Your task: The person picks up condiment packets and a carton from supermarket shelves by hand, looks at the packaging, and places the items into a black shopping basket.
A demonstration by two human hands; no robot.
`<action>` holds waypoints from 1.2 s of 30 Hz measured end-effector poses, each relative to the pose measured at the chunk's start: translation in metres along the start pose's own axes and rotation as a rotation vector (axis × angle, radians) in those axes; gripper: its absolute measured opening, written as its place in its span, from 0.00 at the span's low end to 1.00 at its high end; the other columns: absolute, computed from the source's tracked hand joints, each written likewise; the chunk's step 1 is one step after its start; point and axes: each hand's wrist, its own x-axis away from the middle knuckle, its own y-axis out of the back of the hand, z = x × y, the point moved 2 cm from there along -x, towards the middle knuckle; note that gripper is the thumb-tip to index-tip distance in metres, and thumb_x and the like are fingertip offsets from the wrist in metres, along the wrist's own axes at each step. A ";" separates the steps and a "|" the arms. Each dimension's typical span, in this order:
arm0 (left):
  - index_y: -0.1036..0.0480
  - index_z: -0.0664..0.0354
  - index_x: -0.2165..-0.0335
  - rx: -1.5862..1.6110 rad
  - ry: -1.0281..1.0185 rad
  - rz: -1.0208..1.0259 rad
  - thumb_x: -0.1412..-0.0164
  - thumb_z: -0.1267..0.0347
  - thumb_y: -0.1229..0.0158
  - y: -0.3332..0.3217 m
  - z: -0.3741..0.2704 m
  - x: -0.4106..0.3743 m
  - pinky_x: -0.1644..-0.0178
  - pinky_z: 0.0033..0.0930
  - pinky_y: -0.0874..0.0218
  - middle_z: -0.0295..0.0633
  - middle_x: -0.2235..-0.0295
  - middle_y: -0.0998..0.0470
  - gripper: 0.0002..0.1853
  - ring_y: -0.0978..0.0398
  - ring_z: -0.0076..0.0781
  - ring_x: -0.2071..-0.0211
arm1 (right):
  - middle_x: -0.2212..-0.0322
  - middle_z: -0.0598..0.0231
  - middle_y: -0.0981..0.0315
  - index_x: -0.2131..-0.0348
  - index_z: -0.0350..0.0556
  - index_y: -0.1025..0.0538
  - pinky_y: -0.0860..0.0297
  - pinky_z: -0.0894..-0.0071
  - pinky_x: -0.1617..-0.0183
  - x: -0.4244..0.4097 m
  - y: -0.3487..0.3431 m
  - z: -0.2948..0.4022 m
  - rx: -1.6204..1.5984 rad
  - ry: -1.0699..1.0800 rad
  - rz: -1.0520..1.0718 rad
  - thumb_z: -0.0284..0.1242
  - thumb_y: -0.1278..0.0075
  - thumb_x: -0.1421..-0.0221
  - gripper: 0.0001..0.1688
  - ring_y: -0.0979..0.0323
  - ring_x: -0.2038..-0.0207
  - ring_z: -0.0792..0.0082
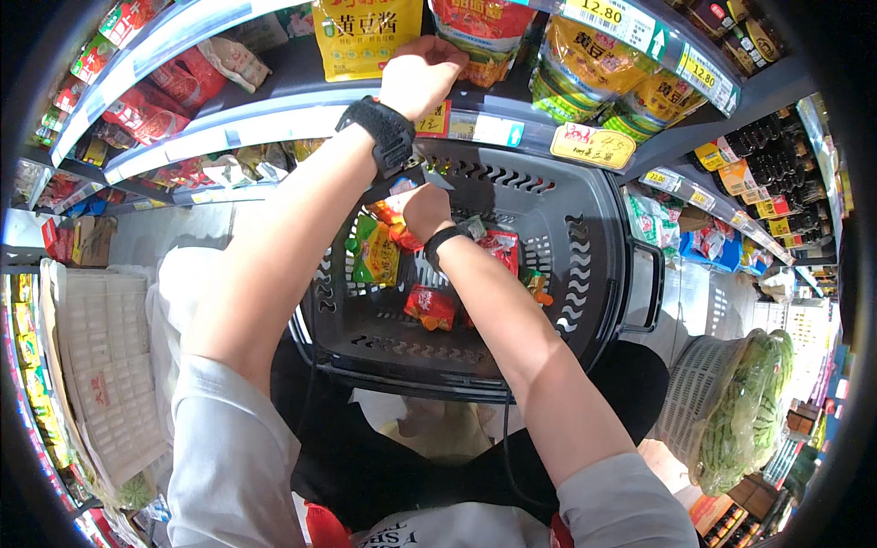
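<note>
My left hand [423, 74] reaches to the shelf in front, its fingers bent at the left edge of a red sauce pouch [483, 34]. A yellow soybean paste pouch [366, 41] stands upright just left of that hand. Whether the fingers grip the red pouch is hard to see. Lower down, inside a dark grey plastic shopping basket [589, 198], my right hand [426, 211] is closed around an orange-and-red packet [385, 211]. Beneath it lie a green-and-yellow spouted pouch [377, 250], a red pouch with an orange cap [430, 308] and another red packet [503, 250].
Yellow-and-green pouches [582, 68] fill the shelf to the right. A handwritten price card [593, 145] hangs from the shelf edge. Wrapped watermelons [743, 411] sit in a crate at the right; a white plastic crate [103, 370] stands at the left. Bottles [774, 171] line the right shelves.
</note>
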 end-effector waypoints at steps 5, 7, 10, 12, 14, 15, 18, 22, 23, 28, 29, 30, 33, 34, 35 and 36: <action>0.22 0.62 0.59 -0.048 0.122 0.121 0.43 0.67 0.42 0.005 -0.013 -0.001 0.52 0.27 0.35 0.43 0.61 0.19 0.15 0.23 0.28 0.59 | 0.66 0.59 0.21 0.66 0.53 0.19 0.26 0.61 0.60 0.011 0.035 -0.018 -0.182 -0.009 0.140 0.30 0.48 0.49 0.10 0.22 0.60 0.59; 0.22 0.62 0.58 -0.119 0.065 0.156 0.42 0.66 0.43 0.008 -0.019 -0.003 0.50 0.27 0.35 0.43 0.60 0.19 0.15 0.23 0.29 0.58 | 0.70 0.44 0.24 0.72 0.37 0.21 0.28 0.54 0.58 0.021 0.045 -0.032 -0.419 0.071 -0.149 0.34 0.49 0.46 0.15 0.25 0.64 0.44; 0.23 0.64 0.56 -0.094 0.053 0.173 0.42 0.67 0.44 0.020 -0.019 0.002 0.50 0.29 0.35 0.46 0.59 0.19 0.16 0.23 0.33 0.58 | 0.72 0.41 0.24 0.69 0.38 0.23 0.29 0.52 0.59 0.033 0.065 -0.035 -0.504 0.061 -0.218 0.30 0.50 0.47 0.12 0.24 0.65 0.45; 0.24 0.67 0.55 -0.001 0.087 0.150 0.44 0.71 0.45 0.025 -0.028 0.013 0.52 0.30 0.33 0.49 0.60 0.19 0.17 0.22 0.33 0.59 | 0.73 0.40 0.24 0.70 0.36 0.24 0.29 0.50 0.59 0.051 0.088 -0.038 -0.537 0.013 -0.196 0.30 0.52 0.46 0.13 0.24 0.66 0.44; 0.25 0.68 0.57 0.049 0.064 0.134 0.44 0.75 0.46 0.035 -0.038 0.029 0.53 0.29 0.33 0.45 0.62 0.20 0.16 0.23 0.29 0.60 | 0.74 0.39 0.25 0.72 0.33 0.24 0.29 0.47 0.58 0.063 0.111 -0.045 -0.541 -0.036 -0.274 0.30 0.53 0.44 0.14 0.24 0.66 0.42; 0.25 0.68 0.57 0.099 0.041 0.111 0.44 0.76 0.47 0.040 -0.036 0.039 0.54 0.29 0.34 0.43 0.64 0.20 0.15 0.23 0.28 0.60 | 0.74 0.40 0.25 0.72 0.33 0.23 0.29 0.50 0.62 0.072 0.120 -0.051 -0.700 -0.053 -0.297 0.32 0.53 0.44 0.16 0.25 0.68 0.40; 0.31 0.66 0.52 -0.085 0.183 0.248 0.46 0.81 0.48 0.023 -0.081 0.093 0.50 0.30 0.37 0.40 0.62 0.24 0.20 0.27 0.30 0.56 | 0.80 0.49 0.26 0.72 0.33 0.23 0.31 0.61 0.70 0.099 0.142 -0.092 -0.948 -0.226 -0.340 0.35 0.50 0.41 0.19 0.25 0.76 0.57; 0.58 0.60 0.37 0.210 -0.016 0.486 0.52 0.80 0.37 0.004 -0.124 0.171 0.44 0.35 0.40 0.45 0.46 0.36 0.50 0.35 0.35 0.46 | 0.79 0.65 0.25 0.73 0.33 0.24 0.33 0.80 0.77 0.130 0.221 -0.057 -1.474 -0.283 -0.325 0.35 0.49 0.38 0.19 0.29 0.79 0.81; 0.56 0.60 0.37 0.267 -0.019 0.414 0.51 0.80 0.37 -0.002 -0.126 0.173 0.44 0.35 0.40 0.44 0.46 0.35 0.48 0.35 0.34 0.46 | 0.79 0.65 0.25 0.73 0.34 0.24 0.33 0.80 0.76 0.133 0.227 -0.052 -1.517 -0.268 -0.319 0.34 0.49 0.38 0.19 0.29 0.80 0.81; 0.46 0.62 0.40 0.639 0.089 0.169 0.43 0.85 0.46 -0.019 -0.106 0.174 0.49 0.29 0.37 0.36 0.56 0.30 0.34 0.31 0.25 0.53 | 0.76 0.71 0.27 0.70 0.38 0.25 0.33 0.83 0.70 0.124 0.249 -0.021 -1.474 -0.209 -0.424 0.32 0.50 0.37 0.14 0.30 0.75 0.84; 0.45 0.61 0.41 0.741 0.111 0.097 0.40 0.81 0.46 -0.015 -0.104 0.168 0.47 0.31 0.37 0.38 0.53 0.30 0.31 0.31 0.25 0.51 | 0.74 0.70 0.26 0.68 0.37 0.24 0.33 0.82 0.69 0.121 0.251 -0.023 -1.467 -0.157 -0.443 0.32 0.49 0.38 0.13 0.29 0.72 0.83; 0.45 0.61 0.41 0.846 0.197 0.071 0.38 0.79 0.46 -0.011 -0.099 0.165 0.46 0.33 0.37 0.40 0.51 0.30 0.29 0.31 0.27 0.50 | 0.72 0.69 0.26 0.63 0.35 0.24 0.33 0.81 0.65 0.114 0.245 -0.029 -1.462 -0.028 -0.587 0.31 0.48 0.39 0.14 0.30 0.70 0.81; 0.41 0.61 0.43 1.049 0.468 0.054 0.32 0.68 0.50 0.005 -0.101 0.162 0.45 0.39 0.34 0.44 0.48 0.28 0.22 0.28 0.35 0.49 | 0.60 0.59 0.33 0.52 0.39 0.29 0.33 0.76 0.57 0.129 0.236 -0.069 -0.766 -0.198 -0.662 0.35 0.41 0.45 0.26 0.32 0.60 0.75; 0.39 0.62 0.44 1.076 0.545 0.085 0.31 0.64 0.52 0.014 -0.100 0.157 0.46 0.40 0.34 0.44 0.49 0.27 0.21 0.27 0.35 0.50 | 0.56 0.57 0.37 0.49 0.39 0.31 0.34 0.75 0.55 0.131 0.225 -0.075 -0.855 -0.316 -0.428 0.38 0.38 0.47 0.32 0.34 0.57 0.73; 0.38 0.62 0.45 1.107 0.616 0.122 0.30 0.61 0.54 0.019 -0.099 0.148 0.47 0.40 0.33 0.44 0.50 0.27 0.21 0.25 0.36 0.52 | 0.59 0.62 0.30 0.51 0.39 0.30 0.30 0.68 0.58 0.126 0.213 -0.075 -1.030 -0.282 -0.319 0.44 0.40 0.46 0.32 0.29 0.59 0.71; 0.36 0.62 0.46 1.096 0.578 0.131 0.33 0.54 0.51 0.022 -0.092 0.142 0.47 0.40 0.33 0.44 0.51 0.25 0.26 0.25 0.36 0.51 | 0.59 0.63 0.28 0.51 0.41 0.30 0.29 0.69 0.59 0.126 0.200 -0.080 -1.297 -0.348 -0.075 0.44 0.43 0.43 0.30 0.29 0.58 0.73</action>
